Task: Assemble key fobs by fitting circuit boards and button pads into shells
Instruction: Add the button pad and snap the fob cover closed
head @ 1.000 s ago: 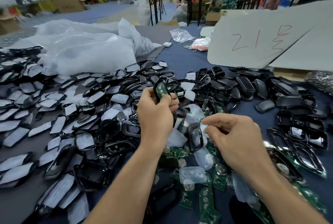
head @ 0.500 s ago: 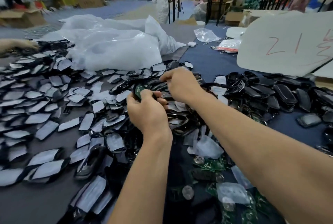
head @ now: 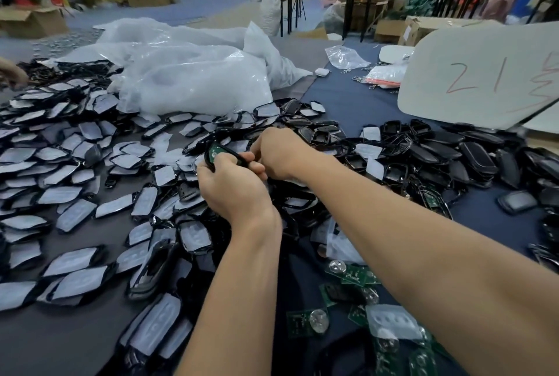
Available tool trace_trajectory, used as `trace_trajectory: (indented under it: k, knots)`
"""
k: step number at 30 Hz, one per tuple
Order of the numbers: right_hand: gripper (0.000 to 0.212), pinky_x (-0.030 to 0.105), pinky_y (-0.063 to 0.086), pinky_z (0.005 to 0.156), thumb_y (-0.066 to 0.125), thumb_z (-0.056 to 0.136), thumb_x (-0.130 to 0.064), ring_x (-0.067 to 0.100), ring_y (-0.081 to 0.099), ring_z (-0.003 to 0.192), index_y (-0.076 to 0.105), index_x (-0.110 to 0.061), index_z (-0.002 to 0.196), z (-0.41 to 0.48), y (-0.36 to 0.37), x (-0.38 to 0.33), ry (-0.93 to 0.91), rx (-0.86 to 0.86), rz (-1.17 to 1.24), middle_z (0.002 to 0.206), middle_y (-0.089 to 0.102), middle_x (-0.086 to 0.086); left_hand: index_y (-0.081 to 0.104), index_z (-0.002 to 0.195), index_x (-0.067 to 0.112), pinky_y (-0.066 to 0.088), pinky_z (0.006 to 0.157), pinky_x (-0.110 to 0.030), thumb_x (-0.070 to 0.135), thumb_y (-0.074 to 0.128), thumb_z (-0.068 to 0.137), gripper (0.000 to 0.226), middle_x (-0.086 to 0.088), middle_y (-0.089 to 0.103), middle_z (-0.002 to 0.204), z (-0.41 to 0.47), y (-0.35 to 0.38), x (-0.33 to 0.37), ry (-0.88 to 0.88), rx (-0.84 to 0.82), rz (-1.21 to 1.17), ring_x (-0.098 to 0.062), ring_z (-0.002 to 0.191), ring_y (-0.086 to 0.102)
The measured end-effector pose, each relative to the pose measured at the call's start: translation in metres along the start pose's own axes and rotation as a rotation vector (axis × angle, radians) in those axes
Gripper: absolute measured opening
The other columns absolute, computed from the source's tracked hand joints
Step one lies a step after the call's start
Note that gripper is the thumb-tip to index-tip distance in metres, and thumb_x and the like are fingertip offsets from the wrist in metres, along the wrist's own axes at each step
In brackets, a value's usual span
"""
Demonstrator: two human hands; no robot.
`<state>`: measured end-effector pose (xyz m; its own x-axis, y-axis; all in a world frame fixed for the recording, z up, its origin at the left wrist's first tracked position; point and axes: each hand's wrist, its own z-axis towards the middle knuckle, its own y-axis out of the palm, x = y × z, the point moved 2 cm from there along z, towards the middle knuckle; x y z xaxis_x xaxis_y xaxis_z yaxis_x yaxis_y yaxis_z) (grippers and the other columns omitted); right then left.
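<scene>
- Together, we held one black shell (head: 233, 155) above the heap, a little beyond the middle of the scene, and a green circuit board (head: 215, 151) showed in its left end.
- Our left hand (head: 234, 191) gripped that shell from the near side, with the fingers curled round it.
- Our right hand (head: 279, 154) met it from the far right, its fingers curled tight onto the shell's right end.
- To the left lay a wide spread of filmed shells (head: 75, 163), each with a pale sheet on top, and bare shells (head: 472, 157) were heaped on the right.
- Loose boards (head: 308, 321) with round silver cells lay near us on the right, beside a clear button pad (head: 390, 319).
- Crumpled plastic bags (head: 187, 76) sat far left, and a white sign (head: 484, 82) with red writing stood far right.
</scene>
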<state>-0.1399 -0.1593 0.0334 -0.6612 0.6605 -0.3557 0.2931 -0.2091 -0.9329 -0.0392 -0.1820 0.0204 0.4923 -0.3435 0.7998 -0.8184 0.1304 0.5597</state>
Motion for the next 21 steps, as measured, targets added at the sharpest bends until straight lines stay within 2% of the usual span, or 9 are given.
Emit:
trace_trajectory:
  k: [2, 3, 6, 11, 14, 18, 19, 21]
  knots:
    - [0.021, 0.036, 0.055, 0.085, 0.056, 0.093, -0.016, 0.032, 0.065, 0.100, 0.073, -0.012, 0.104, 0.000, -0.001, -0.002, -0.014, -0.053, -0.062, 0.108, 0.071, 0.012, 0.045, 0.082, 0.009, 0.035, 0.038, -0.021, -0.004, 0.040, 0.088, 0.015, 0.003, 0.057, 0.048, 0.001, 0.000, 0.001, 0.000, 0.001, -0.014, -0.014, 0.037, 0.045]
    - [0.017, 0.036, 0.054, 0.084, 0.056, 0.093, -0.017, 0.032, 0.064, 0.099, 0.069, -0.011, 0.101, 0.001, 0.000, -0.004, -0.034, -0.078, -0.115, 0.107, 0.069, 0.011, 0.045, 0.082, 0.009, 0.034, 0.039, -0.021, -0.004, 0.040, 0.088, 0.015, 0.002, 0.057, 0.049, 0.001, -0.001, 0.000, -0.004, 0.002, -0.021, -0.014, 0.037, 0.044]
    - [0.003, 0.036, 0.047, 0.079, 0.058, 0.090, -0.017, 0.032, 0.062, 0.100, 0.058, -0.017, 0.094, -0.001, 0.003, -0.007, -0.067, -0.062, -0.224, 0.097, 0.060, 0.008, 0.045, 0.083, 0.008, 0.031, 0.039, -0.020, -0.004, 0.041, 0.087, 0.013, 0.000, 0.057, 0.049, 0.001, -0.002, 0.000, -0.010, 0.001, -0.031, -0.015, 0.038, 0.043]
    - [0.016, 0.033, 0.041, 0.076, 0.059, 0.092, -0.017, 0.034, 0.065, 0.104, 0.072, -0.014, 0.101, -0.013, 0.009, 0.000, -0.060, 0.145, -0.181, 0.104, 0.070, 0.013, 0.046, 0.083, 0.008, 0.032, 0.039, -0.020, -0.003, 0.042, 0.087, 0.013, 0.001, 0.058, 0.050, 0.002, -0.002, 0.000, 0.011, -0.007, -0.024, -0.014, 0.038, 0.043]
    - [0.018, 0.031, 0.044, 0.071, 0.059, 0.096, -0.017, 0.031, 0.062, 0.084, 0.072, -0.009, 0.086, -0.033, 0.002, 0.013, -0.021, 0.273, 0.136, 0.078, 0.062, 0.009, 0.047, 0.082, 0.008, 0.032, 0.039, -0.020, -0.003, 0.042, 0.086, 0.013, 0.002, 0.058, 0.050, 0.000, -0.004, 0.000, 0.016, -0.006, -0.007, -0.014, 0.038, 0.043]
    - [0.025, 0.026, 0.030, 0.051, 0.060, 0.095, -0.015, 0.012, 0.040, 0.050, 0.066, -0.009, 0.072, -0.083, -0.015, 0.039, 0.059, 0.520, 0.562, 0.052, 0.048, -0.007, 0.046, 0.073, 0.010, 0.035, 0.039, -0.022, -0.005, 0.045, 0.083, 0.018, 0.004, 0.057, 0.049, -0.011, 0.000, -0.002, -0.008, -0.079, 0.069, -0.013, 0.039, 0.045]
    - [0.026, 0.024, 0.030, 0.049, 0.060, 0.095, -0.015, 0.008, 0.036, 0.047, 0.064, -0.010, 0.070, -0.099, -0.018, 0.046, 0.084, 0.554, 0.647, 0.049, 0.044, -0.008, 0.047, 0.071, 0.011, 0.036, 0.041, -0.024, -0.007, 0.047, 0.081, 0.021, 0.004, 0.056, 0.049, -0.016, 0.002, -0.004, -0.004, -0.119, 0.100, -0.012, 0.041, 0.045]
    - [0.021, 0.021, 0.034, 0.051, 0.060, 0.096, -0.017, 0.005, 0.041, 0.053, 0.072, -0.014, 0.080, -0.134, -0.019, 0.061, 0.115, 0.602, 0.797, 0.054, 0.051, -0.001, 0.050, 0.066, 0.017, 0.038, 0.044, -0.026, -0.006, 0.051, 0.076, 0.025, 0.002, 0.056, 0.053, -0.028, 0.006, -0.009, 0.003, -0.237, 0.186, -0.013, 0.045, 0.046]
